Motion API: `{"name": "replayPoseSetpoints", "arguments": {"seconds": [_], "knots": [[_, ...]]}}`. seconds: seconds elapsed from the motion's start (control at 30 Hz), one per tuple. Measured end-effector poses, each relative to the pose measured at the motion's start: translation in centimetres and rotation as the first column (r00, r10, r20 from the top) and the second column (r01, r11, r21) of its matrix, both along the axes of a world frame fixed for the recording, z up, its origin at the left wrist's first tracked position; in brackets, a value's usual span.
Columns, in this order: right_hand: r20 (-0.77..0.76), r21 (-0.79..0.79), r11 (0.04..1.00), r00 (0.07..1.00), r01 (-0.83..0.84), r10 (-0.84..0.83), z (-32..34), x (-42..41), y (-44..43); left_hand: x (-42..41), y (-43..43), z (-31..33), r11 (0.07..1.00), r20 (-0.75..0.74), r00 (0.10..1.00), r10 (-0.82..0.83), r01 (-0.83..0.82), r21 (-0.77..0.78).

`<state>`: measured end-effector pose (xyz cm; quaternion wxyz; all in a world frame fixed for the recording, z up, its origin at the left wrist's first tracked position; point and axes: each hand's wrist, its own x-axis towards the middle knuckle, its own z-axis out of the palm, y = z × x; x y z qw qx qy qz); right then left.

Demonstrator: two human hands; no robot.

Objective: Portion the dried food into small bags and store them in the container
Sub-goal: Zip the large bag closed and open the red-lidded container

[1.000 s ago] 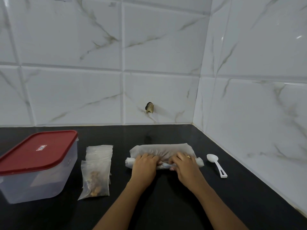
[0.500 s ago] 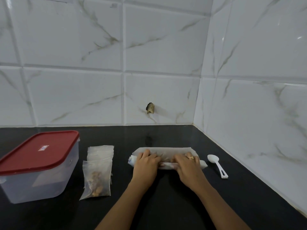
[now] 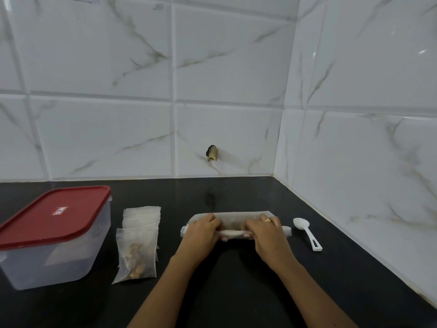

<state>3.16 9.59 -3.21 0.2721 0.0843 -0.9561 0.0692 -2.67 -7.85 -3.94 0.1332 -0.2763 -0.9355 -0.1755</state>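
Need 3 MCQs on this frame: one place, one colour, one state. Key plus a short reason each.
1. Where does the white spoon lie?
A) against the back wall
B) right of the rolled bag
C) in a cup

2. What colour is the container lid?
A) blue
B) red
C) green

3. What are the left hand and right hand doing?
A) both grip the rolled bag
B) one lifts the spoon
C) both hang idle

Key:
1 B, it lies just past the bag's right end.
2 B, the lid is plainly red.
3 A, the fingers of both hands curl over the roll.
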Motion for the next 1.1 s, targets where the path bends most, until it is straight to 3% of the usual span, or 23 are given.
{"name": "replayPoseSetpoints", "arguments": {"seconds": [0.1, 0.2, 0.4, 0.53, 0.6, 0.7, 0.9, 1.0, 1.1], "knots": [[0.017, 0.026, 1.000, 1.000, 0.014, -0.014, -0.2, -0.1, 0.4, 0.4, 0.4, -0.3, 0.993, -0.195, 0.978, 0.078, -0.093, -0.073], [0.031, 0.055, 0.998, 1.000, -0.007, 0.005, -0.6, -0.4, 0.3, 0.2, 0.4, -0.4, 0.995, -0.123, 0.988, 0.094, -0.099, -0.031], [-0.145, 0.221, 0.975, 0.989, 0.028, 0.004, -1.3, -1.0, 0.5, -0.1, 0.1, -0.2, 0.997, -0.003, 0.998, 0.069, -0.069, 0.042], [-0.083, 0.210, 0.977, 0.996, 0.047, -0.030, -1.4, -1.4, 0.5, 0.3, 0.1, -0.4, 0.974, 0.062, 0.996, 0.067, -0.079, 0.214], [-0.088, 0.219, 0.975, 0.996, 0.024, -0.004, -1.5, -1.3, 0.5, 0.2, 0.2, -0.4, 0.975, 0.084, 0.994, 0.070, -0.086, 0.205], [-0.094, 0.252, 0.968, 0.996, 0.013, 0.011, -1.4, -0.9, 0.3, 0.0, 0.4, 0.0, 0.984, 0.088, 0.990, 0.112, -0.123, 0.126], [0.001, 0.324, 0.945, 0.999, 0.034, -0.036, -1.7, -1.2, 0.1, 0.2, 0.4, -0.2, 0.977, 0.019, 0.988, 0.156, -0.157, 0.142], [-0.059, 0.363, 0.930, 0.997, 0.062, -0.043, -1.6, -1.7, -0.1, 0.3, 0.4, -0.4, 0.958, 0.005, 0.973, 0.229, -0.227, 0.176], [-0.086, 0.371, 0.925, 0.995, 0.083, -0.054, -1.3, -1.9, -0.8, 0.0, 0.4, -0.6, 0.913, 0.104, 0.957, 0.270, -0.289, 0.287]]}}
